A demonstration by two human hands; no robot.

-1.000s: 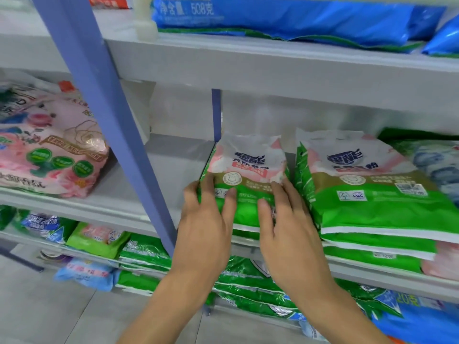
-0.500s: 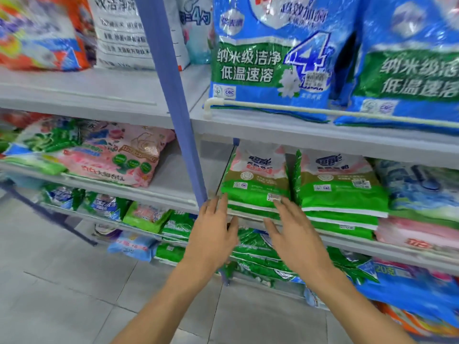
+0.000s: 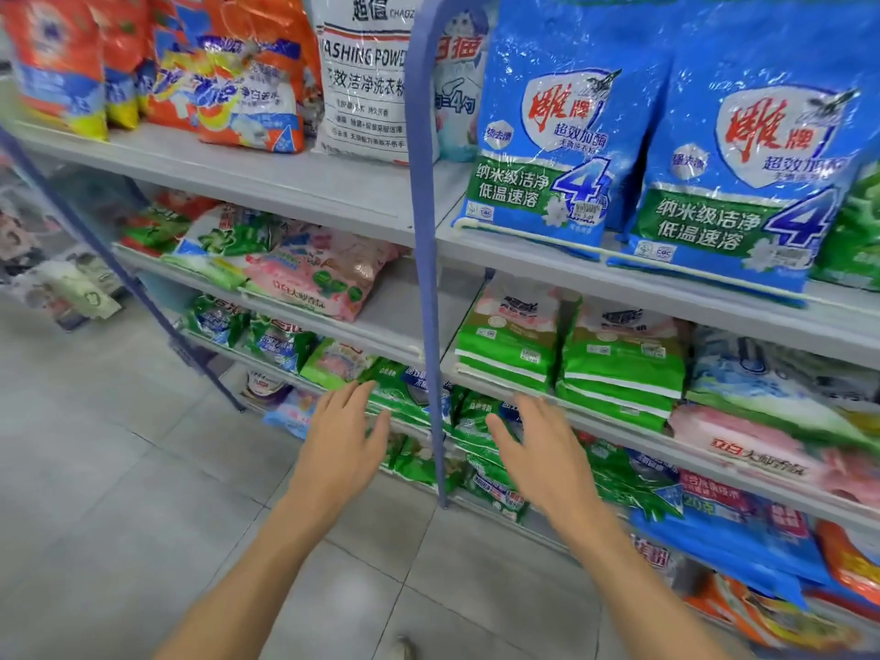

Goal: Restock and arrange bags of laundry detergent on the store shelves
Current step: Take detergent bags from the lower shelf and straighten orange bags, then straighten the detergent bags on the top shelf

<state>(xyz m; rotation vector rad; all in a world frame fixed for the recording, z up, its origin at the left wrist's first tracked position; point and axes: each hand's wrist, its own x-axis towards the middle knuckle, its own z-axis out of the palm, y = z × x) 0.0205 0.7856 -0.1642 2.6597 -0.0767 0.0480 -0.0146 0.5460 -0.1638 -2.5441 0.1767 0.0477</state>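
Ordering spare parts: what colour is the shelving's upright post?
The upright post is periwinkle blue, best seen in head view.

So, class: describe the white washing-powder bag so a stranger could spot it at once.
Find the blue upright post. On the highest visible shelf, just left of it, stands the white bag. Its neighbours are orange or blue; it alone is white.

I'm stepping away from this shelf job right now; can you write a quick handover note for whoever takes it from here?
Left hand: open, empty, near the lower green bags.
Right hand: open, empty, just below the green stacks.
The green stacks: two flat piles side by side, just right of the blue post.
Done: those piles look tidy.
Left: the bare shelf stretch beside the pink bag could take stock; the lower green bags look jumbled.
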